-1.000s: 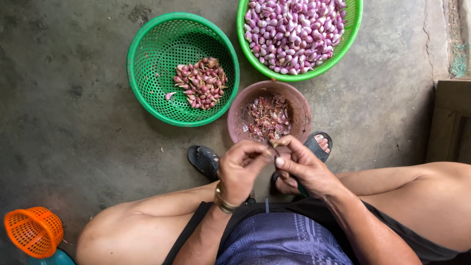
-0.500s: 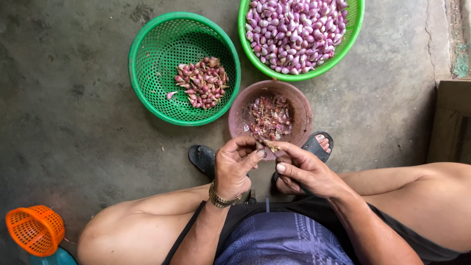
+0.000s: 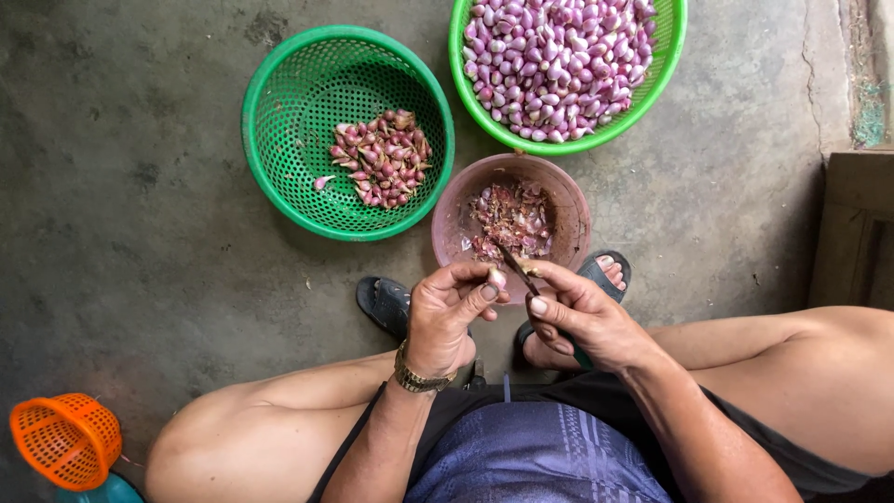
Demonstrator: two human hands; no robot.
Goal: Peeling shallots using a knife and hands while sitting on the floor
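My left hand (image 3: 447, 315) pinches a small purple shallot (image 3: 496, 278) between thumb and fingers, just over the near rim of a brown bowl (image 3: 452, 219) of peel scraps. My right hand (image 3: 585, 317) grips a small knife (image 3: 517, 268), its blade touching the shallot. The two hands sit close together above my feet. A green basket (image 3: 279, 121) at the left holds a small pile of dark red shallots. Another green basket (image 3: 652, 88) at the top is heaped with pale purple shallots.
I sit low on a concrete floor with knees spread and black sandals (image 3: 384, 303) on my feet. A small orange basket (image 3: 65, 440) stands at the bottom left. A wooden edge (image 3: 857, 224) runs along the right.
My hands have shifted slightly forward toward the brown bowl, and the knife blade now points out over its rim against the shallot.
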